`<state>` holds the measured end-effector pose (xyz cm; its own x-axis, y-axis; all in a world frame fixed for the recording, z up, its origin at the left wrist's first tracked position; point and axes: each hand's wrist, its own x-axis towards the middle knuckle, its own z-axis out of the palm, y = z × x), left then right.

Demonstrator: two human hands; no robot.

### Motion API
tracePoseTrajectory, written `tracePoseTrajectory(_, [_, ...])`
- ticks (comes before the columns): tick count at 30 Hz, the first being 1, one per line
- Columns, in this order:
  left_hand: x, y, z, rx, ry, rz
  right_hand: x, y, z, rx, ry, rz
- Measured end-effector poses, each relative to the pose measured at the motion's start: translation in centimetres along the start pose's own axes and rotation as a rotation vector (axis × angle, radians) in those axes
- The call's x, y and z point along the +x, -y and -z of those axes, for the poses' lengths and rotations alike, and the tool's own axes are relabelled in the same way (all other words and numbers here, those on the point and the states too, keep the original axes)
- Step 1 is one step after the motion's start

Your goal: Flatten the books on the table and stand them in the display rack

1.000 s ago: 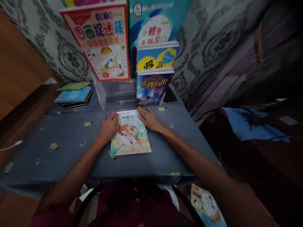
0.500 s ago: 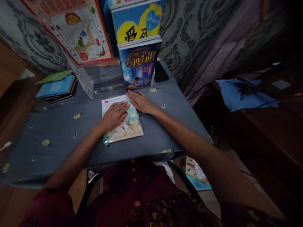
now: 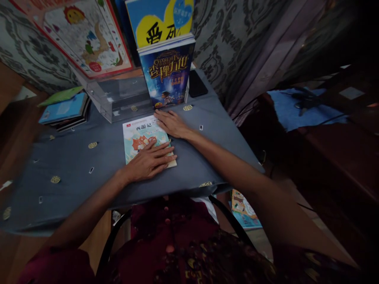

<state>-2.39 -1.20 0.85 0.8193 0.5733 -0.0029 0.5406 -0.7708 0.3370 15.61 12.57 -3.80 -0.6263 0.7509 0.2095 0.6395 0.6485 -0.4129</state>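
A closed paperback book (image 3: 136, 138) with a pale green illustrated cover lies flat on the cloth-covered table (image 3: 115, 193). My left hand (image 3: 152, 159) rests flat across the lower part of its cover, fingers extended to the right and hiding the bottom edge. At the book's upper right corner lies my right hand (image 3: 171, 124), its fingers stretched out over the edge. Just behind that hand a blue book (image 3: 168, 79) with gold lettering stands upright in a clear acrylic stand (image 3: 103, 100).
A yellow and blue book (image 3: 160, 23) and a red-bordered one (image 3: 85, 39) stand at the back. A small stack of books (image 3: 63, 110) lies at the left. A black phone (image 3: 197, 83) is behind on the right. Other books (image 3: 245, 209) lie below the table's front edge.
My left hand has slid down the cover toward the book's near edge, uncovering the title and a red-orange picture. My right hand stays at the upper corner. The camera view has shifted slightly.
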Motion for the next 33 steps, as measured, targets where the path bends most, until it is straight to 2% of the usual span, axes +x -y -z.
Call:
tracePoseTrajectory(7, [-0.5, -0.6, -0.5, 0.028, -0.015, -0.086, -0.1, 0.2, 0.1, -0.005, -0.006, -0.005])
tracePoseTrajectory(16, [-1.6, -1.6, -1.0, 0.117, -0.068, -0.013, -0.1, 0.0, -0.2, -0.017, -0.011, 0.003])
tracePoseTrajectory(19, [-3.0, -0.7, -0.9, 0.080, -0.158, 0.116, 0.0, -0.1, -0.3, -0.027, -0.009, 0.007])
tracePoseTrajectory(23, [-4.9, 2.3, -1.0, 0.061, -0.337, 0.442, -0.4, 0.3, -0.4, -0.046, -0.034, -0.020])
tracePoseTrajectory(25, [-5.5, 3.7, -1.2, 0.067, -0.400, 0.549, -0.7, 0.5, -0.4, -0.057, -0.052, -0.026])
tracePoseTrajectory(28, [-5.8, 4.8, -1.8, 0.074, -0.442, 0.599, -1.4, 0.9, -0.2, -0.057, -0.041, -0.018])
tracePoseTrajectory(33, [-5.6, 4.6, -2.2, 0.076, -0.462, 0.617, -1.8, 1.2, 0.2, -0.066, -0.007, -0.038])
